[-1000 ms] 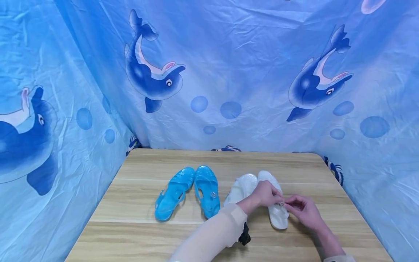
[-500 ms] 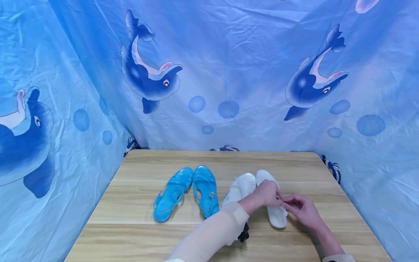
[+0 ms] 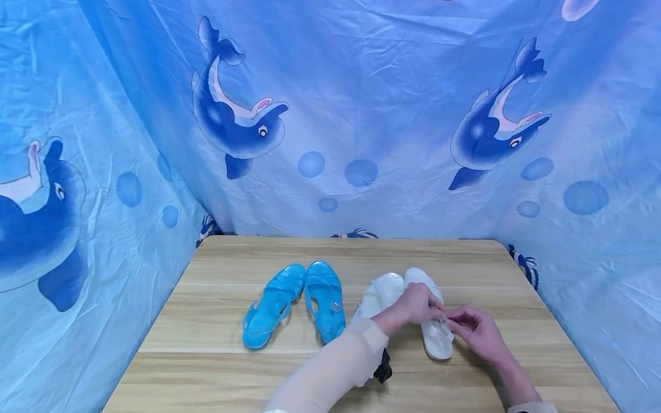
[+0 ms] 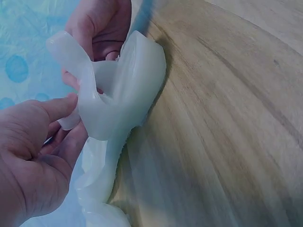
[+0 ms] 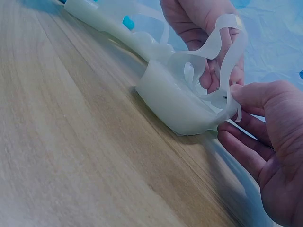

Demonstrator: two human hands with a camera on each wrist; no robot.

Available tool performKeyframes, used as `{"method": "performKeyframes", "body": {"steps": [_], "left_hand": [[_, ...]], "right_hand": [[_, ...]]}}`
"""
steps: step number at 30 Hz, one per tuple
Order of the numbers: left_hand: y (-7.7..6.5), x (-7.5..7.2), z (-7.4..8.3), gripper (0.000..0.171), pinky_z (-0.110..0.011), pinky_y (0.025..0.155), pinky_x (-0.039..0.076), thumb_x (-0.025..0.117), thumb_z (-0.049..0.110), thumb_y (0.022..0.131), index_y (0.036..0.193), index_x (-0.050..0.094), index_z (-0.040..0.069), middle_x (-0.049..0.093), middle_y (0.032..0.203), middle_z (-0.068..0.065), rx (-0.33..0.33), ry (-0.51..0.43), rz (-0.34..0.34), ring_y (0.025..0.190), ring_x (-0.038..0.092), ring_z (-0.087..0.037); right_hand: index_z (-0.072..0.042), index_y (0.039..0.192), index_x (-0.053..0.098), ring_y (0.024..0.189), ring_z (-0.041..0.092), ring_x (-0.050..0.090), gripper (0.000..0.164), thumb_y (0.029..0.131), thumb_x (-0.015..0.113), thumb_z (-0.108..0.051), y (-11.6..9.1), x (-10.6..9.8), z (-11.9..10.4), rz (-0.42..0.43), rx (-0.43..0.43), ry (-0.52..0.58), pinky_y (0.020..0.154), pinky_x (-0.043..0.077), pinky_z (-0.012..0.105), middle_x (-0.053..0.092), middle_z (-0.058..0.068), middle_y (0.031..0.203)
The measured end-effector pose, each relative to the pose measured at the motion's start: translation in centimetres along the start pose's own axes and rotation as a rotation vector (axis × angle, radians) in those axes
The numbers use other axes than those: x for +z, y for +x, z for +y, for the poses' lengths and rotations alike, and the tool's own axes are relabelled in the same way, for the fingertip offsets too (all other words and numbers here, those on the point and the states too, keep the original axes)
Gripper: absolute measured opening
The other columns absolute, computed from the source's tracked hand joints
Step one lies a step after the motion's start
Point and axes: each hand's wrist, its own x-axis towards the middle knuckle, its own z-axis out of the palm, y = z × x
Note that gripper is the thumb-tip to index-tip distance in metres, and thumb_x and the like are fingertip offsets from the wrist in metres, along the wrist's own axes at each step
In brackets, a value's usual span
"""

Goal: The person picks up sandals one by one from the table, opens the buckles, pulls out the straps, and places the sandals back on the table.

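Note:
A white jelly sandal (image 3: pixel 438 343) lies on the table with its heel toward me. My left hand (image 3: pixel 419 303) reaches across from the left and pinches the sandal's strap between thumb and fingers. From the right, my right hand (image 3: pixel 481 332) pinches the same strap (image 5: pixel 232 61) near its buckle, fingertips close to those of the left. In the left wrist view, the heel strap (image 4: pixel 71 52) loops up above the thick sole (image 4: pixel 144 71). Fingers partly cover the buckle. The second white sandal (image 3: pixel 381 293) lies just left, partly behind my left forearm.
Two blue jelly sandals (image 3: pixel 273 307) stand side by side, left of the white pair. The wooden table (image 3: pixel 206 373) ends at a blue dolphin-print curtain (image 3: pixel 330 115) at the back and sides. A black item (image 3: pixel 383 367) shows under my left sleeve.
The head view has shifted slightly. Both hands stay at the strap of the right white sandal, and the left fingers have moved a little around the buckle.

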Motion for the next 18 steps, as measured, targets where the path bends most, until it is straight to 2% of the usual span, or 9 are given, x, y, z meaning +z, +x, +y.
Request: {"method": "performKeyframes", "body": {"steps": [2,8,13,18], "left_hand": [[0.10,-0.02,0.01,0.009,-0.001,0.066,0.036,0.080,0.030,0.096,0.101,0.088,0.027,0.083,0.092,0.016,0.009,0.032,-0.008,0.071,0.058,0.013],[0.75,-0.35,0.58,0.015,-0.003,0.072,0.040,0.081,0.039,0.095,0.107,0.086,0.032,0.082,0.095,0.019,0.079,0.239,-0.040,0.080,0.066,0.009],[0.96,-0.54,0.79,0.013,-0.001,0.072,0.040,0.082,0.040,0.094,0.105,0.085,0.034,0.082,0.097,0.020,0.067,0.228,-0.084,0.083,0.067,0.010],[0.85,-0.55,0.30,0.012,-0.002,0.071,0.039,0.082,0.037,0.095,0.104,0.086,0.032,0.082,0.095,0.018,0.076,0.169,-0.083,0.082,0.066,0.010]], "right_hand": [[0.006,0.102,0.075,0.089,-0.002,0.073,0.013,0.090,0.077,0.010,0.06,-0.02,0.01,-0.001,0.007,-0.005,0.076,0.060,0.016,0.079,0.006,0.097],[0.002,0.103,0.076,0.092,-0.002,0.074,0.012,0.091,0.078,0.004,0.12,-0.16,-0.12,-0.014,0.055,-0.024,0.078,0.060,0.017,0.080,-0.005,0.097],[0.001,0.104,0.076,0.092,-0.002,0.073,0.013,0.091,0.080,0.002,0.25,-0.23,-0.23,-0.024,0.067,-0.043,0.079,0.060,0.017,0.080,0.001,0.098],[0.002,0.104,0.075,0.091,0.001,0.073,0.013,0.091,0.079,0.003,0.28,-0.20,-0.23,-0.032,0.066,-0.053,0.079,0.060,0.017,0.079,0.005,0.098]]}}
